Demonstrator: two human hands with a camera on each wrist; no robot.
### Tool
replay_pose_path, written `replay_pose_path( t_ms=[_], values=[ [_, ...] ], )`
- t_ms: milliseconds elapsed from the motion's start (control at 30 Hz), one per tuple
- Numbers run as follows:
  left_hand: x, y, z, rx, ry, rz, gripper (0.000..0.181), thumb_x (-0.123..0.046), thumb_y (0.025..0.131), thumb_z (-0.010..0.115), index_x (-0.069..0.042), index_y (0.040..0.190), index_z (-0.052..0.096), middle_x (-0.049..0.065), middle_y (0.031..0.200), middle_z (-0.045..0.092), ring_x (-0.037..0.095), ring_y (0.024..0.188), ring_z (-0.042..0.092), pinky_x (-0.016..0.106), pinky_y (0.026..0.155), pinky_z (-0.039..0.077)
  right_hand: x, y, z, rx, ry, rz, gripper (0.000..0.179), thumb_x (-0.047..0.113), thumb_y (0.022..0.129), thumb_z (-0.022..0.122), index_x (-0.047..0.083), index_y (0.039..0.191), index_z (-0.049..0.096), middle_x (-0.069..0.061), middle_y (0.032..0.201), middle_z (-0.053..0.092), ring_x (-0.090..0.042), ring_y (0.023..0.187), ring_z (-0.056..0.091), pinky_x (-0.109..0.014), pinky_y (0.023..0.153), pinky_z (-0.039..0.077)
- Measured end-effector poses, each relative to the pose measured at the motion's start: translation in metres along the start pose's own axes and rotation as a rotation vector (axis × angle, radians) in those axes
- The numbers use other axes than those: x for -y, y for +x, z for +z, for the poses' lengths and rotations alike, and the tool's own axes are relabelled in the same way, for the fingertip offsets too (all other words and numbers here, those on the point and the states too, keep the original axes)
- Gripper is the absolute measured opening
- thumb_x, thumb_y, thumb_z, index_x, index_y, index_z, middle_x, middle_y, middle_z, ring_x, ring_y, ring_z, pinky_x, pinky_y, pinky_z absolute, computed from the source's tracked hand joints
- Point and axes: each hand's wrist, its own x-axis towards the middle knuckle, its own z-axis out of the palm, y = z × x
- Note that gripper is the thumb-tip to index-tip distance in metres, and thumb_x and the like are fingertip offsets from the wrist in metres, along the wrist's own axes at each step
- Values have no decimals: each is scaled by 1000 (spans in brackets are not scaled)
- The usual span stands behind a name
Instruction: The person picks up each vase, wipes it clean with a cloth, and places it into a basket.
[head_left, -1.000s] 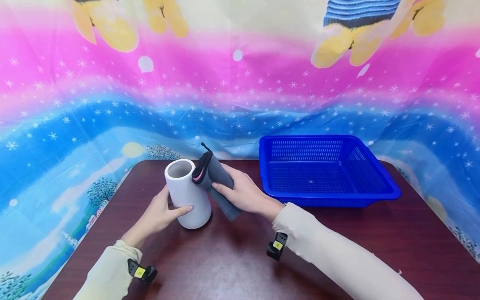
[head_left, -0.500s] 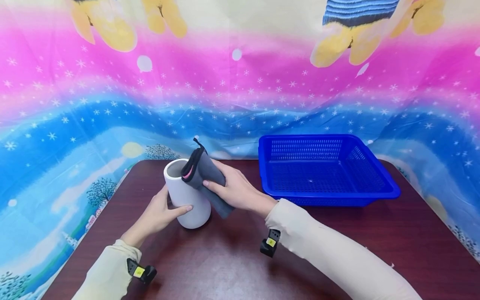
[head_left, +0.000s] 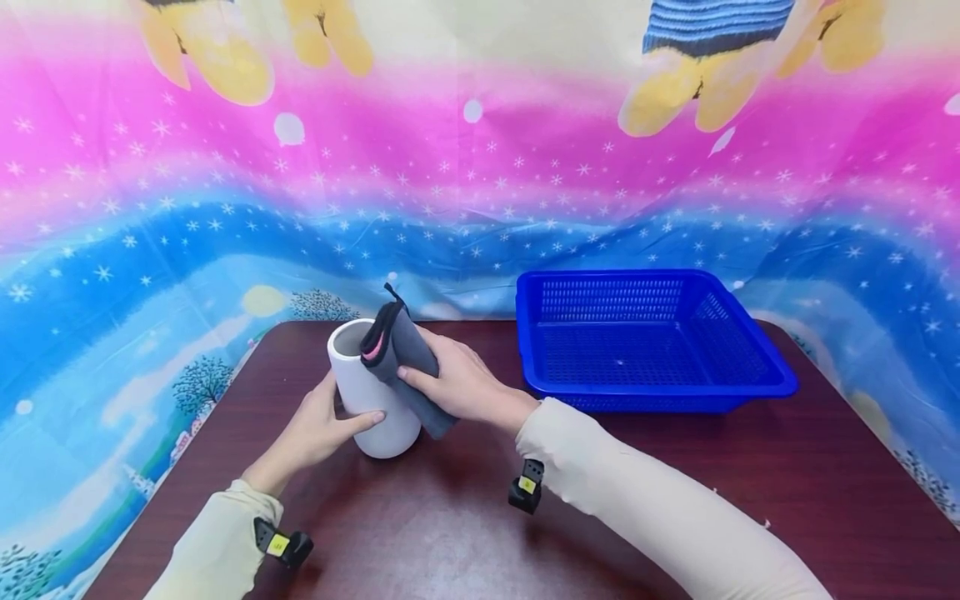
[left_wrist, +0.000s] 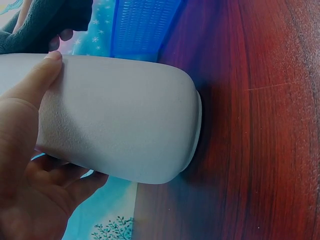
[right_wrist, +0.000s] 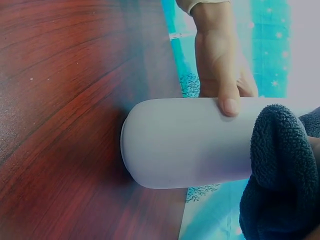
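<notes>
A white vase (head_left: 375,408) with a round open mouth stands upright on the table, left of centre. My left hand (head_left: 318,423) grips its side, the thumb across the front and the fingers round the far side, as the left wrist view also shows. In my right hand (head_left: 457,379) is a folded dark grey cloth (head_left: 412,350) with a pink edge and a black loop at its top. That cloth lies against the vase's upper right side and covers part of the rim. Most of the right hand's fingers are hidden behind it.
A blue perforated plastic basket (head_left: 660,389) stands at the back right of the dark red-brown wooden table (head_left: 465,517). Behind the table hangs a printed pink and blue curtain (head_left: 480,183). A black wrist camera is strapped to each forearm.
My right hand has moved left with the cloth, bringing it further over the vase's rim and side. The left hand and the vase have stayed in place.
</notes>
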Motion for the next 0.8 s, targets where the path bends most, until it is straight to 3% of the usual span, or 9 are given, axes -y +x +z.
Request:
replay_pose_path(
  t_ms=[400,800],
  values=[
    [-1,-1,1,-14,17,5,80,-29,87,81,-8,149,36,20,135,61,36,119,65,51,95,57,-2,-1,6,-14,2,16,60,31,98,67,22,153,44,-6,130,69,-21,112,68,-40,95,56],
    [-1,-1,2,-16,3,-3,79,-28,87,81,-9,149,36,19,136,61,36,120,64,53,97,57,-8,-1,14,-11,-2,27,48,29,98,67,19,142,53,-7,120,72,-21,104,69,-38,90,57]
  ],
)
